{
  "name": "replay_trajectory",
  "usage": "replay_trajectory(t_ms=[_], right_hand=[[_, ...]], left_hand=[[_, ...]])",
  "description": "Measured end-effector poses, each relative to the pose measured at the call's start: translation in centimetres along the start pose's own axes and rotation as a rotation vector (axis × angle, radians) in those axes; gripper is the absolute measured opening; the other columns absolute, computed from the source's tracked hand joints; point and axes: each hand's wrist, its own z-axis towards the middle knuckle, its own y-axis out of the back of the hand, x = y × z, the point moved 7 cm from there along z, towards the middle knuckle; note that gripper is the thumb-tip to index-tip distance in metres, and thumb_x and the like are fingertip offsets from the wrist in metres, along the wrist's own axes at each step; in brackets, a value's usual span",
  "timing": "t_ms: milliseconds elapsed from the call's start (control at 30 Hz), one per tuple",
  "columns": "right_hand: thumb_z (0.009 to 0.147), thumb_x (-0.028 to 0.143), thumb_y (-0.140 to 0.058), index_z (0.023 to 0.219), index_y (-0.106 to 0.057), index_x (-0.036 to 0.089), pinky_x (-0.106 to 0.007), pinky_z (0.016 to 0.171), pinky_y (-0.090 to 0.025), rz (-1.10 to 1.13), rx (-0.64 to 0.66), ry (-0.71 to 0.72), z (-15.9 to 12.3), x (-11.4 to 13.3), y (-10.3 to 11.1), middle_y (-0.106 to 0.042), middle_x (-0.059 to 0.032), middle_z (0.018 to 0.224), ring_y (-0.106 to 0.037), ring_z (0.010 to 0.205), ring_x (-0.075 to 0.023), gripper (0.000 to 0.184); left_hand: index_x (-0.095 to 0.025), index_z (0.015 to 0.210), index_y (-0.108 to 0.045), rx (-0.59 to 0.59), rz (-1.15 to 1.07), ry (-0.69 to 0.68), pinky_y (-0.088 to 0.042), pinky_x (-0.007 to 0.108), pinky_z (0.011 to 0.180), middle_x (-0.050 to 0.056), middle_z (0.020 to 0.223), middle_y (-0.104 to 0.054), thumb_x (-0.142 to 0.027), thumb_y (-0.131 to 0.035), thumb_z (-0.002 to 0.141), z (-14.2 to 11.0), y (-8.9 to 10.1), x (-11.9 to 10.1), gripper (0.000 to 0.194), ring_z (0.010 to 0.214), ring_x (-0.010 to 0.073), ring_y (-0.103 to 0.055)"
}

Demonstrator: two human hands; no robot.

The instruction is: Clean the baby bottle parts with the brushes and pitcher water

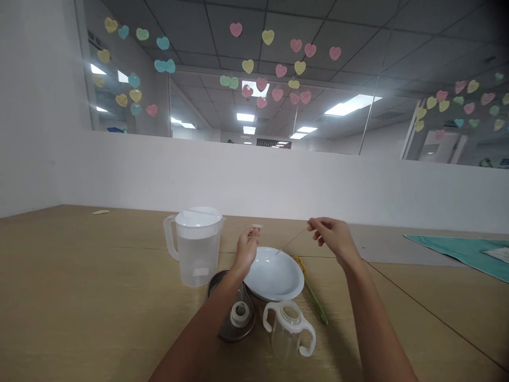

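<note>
My left hand [247, 248] is raised over the left rim of a white bowl [274, 281], its fingers closed on a small pale flat piece [257, 226] whose kind I cannot make out. To the right and a little higher, my right hand [330, 234] pinches one end of a thin, pale stick [292, 240]. The stick slants down to the left, its lower end over the bowl's far side. In front of the bowl stands a clear baby bottle [285, 339] with two white handles. A white bottle top with a teat [240, 314] lies in a metal kidney tray [248, 329], partly behind my left forearm.
A lidded translucent pitcher [199, 254] stands left of the bowl. A green-handled brush [316, 300] with a yellow head lies along the bowl's right side. A teal cloth [445, 249] lies far right; a small pale piece [101, 212] is far left. A white wall [131, 175] rises behind.
</note>
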Motion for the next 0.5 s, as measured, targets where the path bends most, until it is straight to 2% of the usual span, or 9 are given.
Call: replay_trajectory(t_ms=[133, 233, 300, 400, 500], right_hand=[[0.07, 0.035, -0.059, 0.067, -0.059, 0.012, -0.017, 0.038, -0.04, -0.03, 0.244, -0.226, 0.1, -4.3, -3.6, -0.064, -0.005, 0.068, -0.049, 0.044, -0.0063, 0.023], [0.07, 0.03, -0.06, 0.064, -0.06, 0.012, -0.019, 0.043, -0.045, -0.078, 0.329, -0.292, -0.3, -6.3, -5.4, -0.065, -0.0055, 0.066, -0.051, 0.044, -0.0069, 0.019], [0.069, 0.028, -0.062, 0.06, -0.06, 0.012, -0.021, 0.044, -0.046, -0.125, 0.357, -0.314, -0.4, -7.0, -5.8, -0.064, -0.0057, 0.061, -0.053, 0.044, -0.0092, 0.019], [0.069, 0.03, -0.063, 0.05, -0.056, 0.013, -0.023, 0.044, -0.045, -0.222, 0.337, -0.321, -0.4, -6.5, -5.1, -0.06, -0.0058, 0.051, -0.054, 0.042, -0.0125, 0.027], [0.075, 0.038, -0.057, 0.055, -0.057, 0.013, -0.024, 0.047, -0.044, -0.27, 0.246, -0.241, -0.7, -3.1, -3.8, -0.061, -0.0066, 0.056, -0.056, 0.046, -0.0131, 0.032]], left_hand=[[-0.012, 0.092, -0.058, -0.026, -0.084, -0.003, -0.038, 0.019, 0.055, 0.007, 0.089, -0.059, -0.041, -0.046, 0.081, -0.1, 0.6, -2.4, 0.033, 0.064, 0.0091, -0.051], [-0.011, 0.094, -0.059, 0.003, -0.139, -0.003, -0.038, 0.019, 0.054, 0.008, 0.089, -0.059, -0.037, -0.048, 0.079, -0.6, 0.4, -4.1, 0.031, 0.063, 0.0087, -0.05], [-0.011, 0.092, -0.06, 0.055, -0.168, -0.007, -0.038, 0.019, 0.054, 0.007, 0.087, -0.059, -0.034, -0.051, 0.078, -1.0, -0.1, -5.2, 0.029, 0.063, 0.0086, -0.05], [-0.012, 0.089, -0.061, 0.139, -0.14, -0.045, -0.04, 0.02, 0.057, 0.006, 0.082, -0.06, -0.031, -0.053, 0.077, -1.7, -0.8, -6.6, 0.024, 0.063, 0.0094, -0.051], [-0.013, 0.088, -0.062, 0.194, -0.031, -0.118, -0.042, 0.021, 0.06, 0.005, 0.078, -0.061, -0.028, -0.054, 0.076, -2.3, -1.4, -7.8, 0.021, 0.066, 0.0111, -0.052]])
